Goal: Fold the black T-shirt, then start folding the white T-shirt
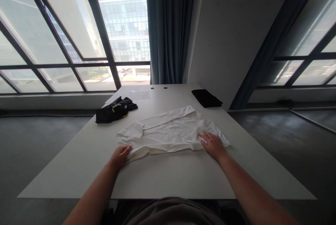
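Observation:
A white T-shirt (172,132) lies across the table in front of me, its length running left to right, with wrinkles over its middle. One sleeve (132,130) is spread flat on its left part, and the far side is folded over in a long strip. At the near left corner, my left hand (121,155) has its fingers closed on the edge of the cloth. My right hand (212,144) rests palm down on the right part of the shirt, fingers spread and holding nothing.
The white table (168,181) carries a crumpled black garment (114,109) at the left and a folded black cloth (207,98) at the far right. Paper sheets (139,95) lie at the back left. Behind stand a blue curtain (172,25) and windows.

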`<state>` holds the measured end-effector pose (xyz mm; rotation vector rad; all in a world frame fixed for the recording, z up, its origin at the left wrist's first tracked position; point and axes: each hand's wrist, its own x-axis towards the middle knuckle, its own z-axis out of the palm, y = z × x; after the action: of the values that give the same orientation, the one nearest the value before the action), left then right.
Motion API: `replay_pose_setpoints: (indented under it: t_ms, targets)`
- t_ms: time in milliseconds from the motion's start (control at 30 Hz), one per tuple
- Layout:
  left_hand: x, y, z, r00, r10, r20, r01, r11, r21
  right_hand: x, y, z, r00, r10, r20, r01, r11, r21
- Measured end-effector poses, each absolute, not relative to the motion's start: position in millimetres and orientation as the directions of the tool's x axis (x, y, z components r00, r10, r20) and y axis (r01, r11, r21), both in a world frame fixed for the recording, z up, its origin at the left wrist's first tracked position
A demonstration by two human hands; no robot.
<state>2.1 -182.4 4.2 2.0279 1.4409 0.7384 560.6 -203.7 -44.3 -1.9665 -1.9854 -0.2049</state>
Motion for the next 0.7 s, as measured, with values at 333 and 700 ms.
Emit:
replay_pose_setpoints:
  t_ms: [333, 700]
  targets:
    - [13.0, -180.0, -7.8, 0.166, 0.943, 0.288, 0.803, -0.299, 0.516, 566.0, -197.7, -50.1, 0.26, 0.884, 0.389, 0.964, -0.218, -0.149]
    - [9.4, -163.2, -23.6, 0.185, 0.956, 0.225, 0.931, -0.245, 0.272, 613.8, -207.0, -49.5, 0.284, 0.675, 0.681, 0.953, -0.122, -0.277]
